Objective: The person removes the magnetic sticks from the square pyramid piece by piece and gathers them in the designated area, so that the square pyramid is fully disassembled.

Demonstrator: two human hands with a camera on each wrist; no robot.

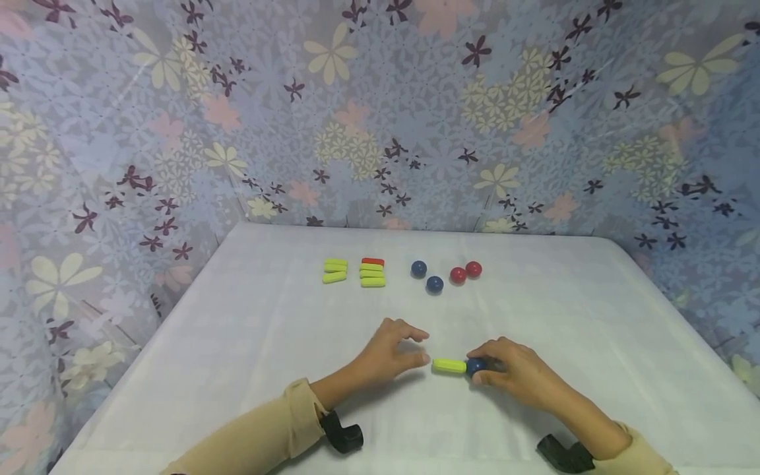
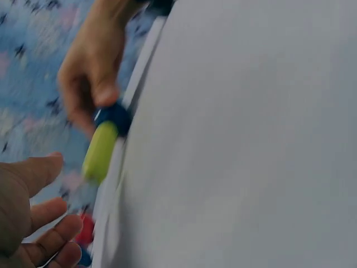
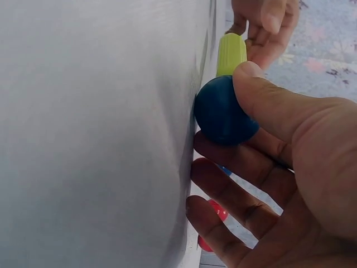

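Between thumb and fingers my right hand [image 1: 522, 373] pinches a dark blue ball [image 1: 475, 367]. A yellow-green ridged stick [image 1: 448, 365] is joined end-on to that ball and points left, low over the white table. In the right wrist view the ball [image 3: 226, 110] sits between the thumb and forefinger, with the stick [image 3: 231, 54] beyond it. My left hand [image 1: 388, 353] is just left of the stick's free end, thumb and fingers spread apart and holding nothing. From the left wrist view, a gap shows between its fingers and the stick [image 2: 100, 152].
Farther back on the white table [image 1: 249, 330] lie several yellow-green sticks [image 1: 372, 274] in two groups, one topped by a red stick [image 1: 373, 262]. To their right are two blue balls [image 1: 435, 285] and two red balls [image 1: 458, 275]. A flowered cloth [image 1: 380, 119] hangs behind.
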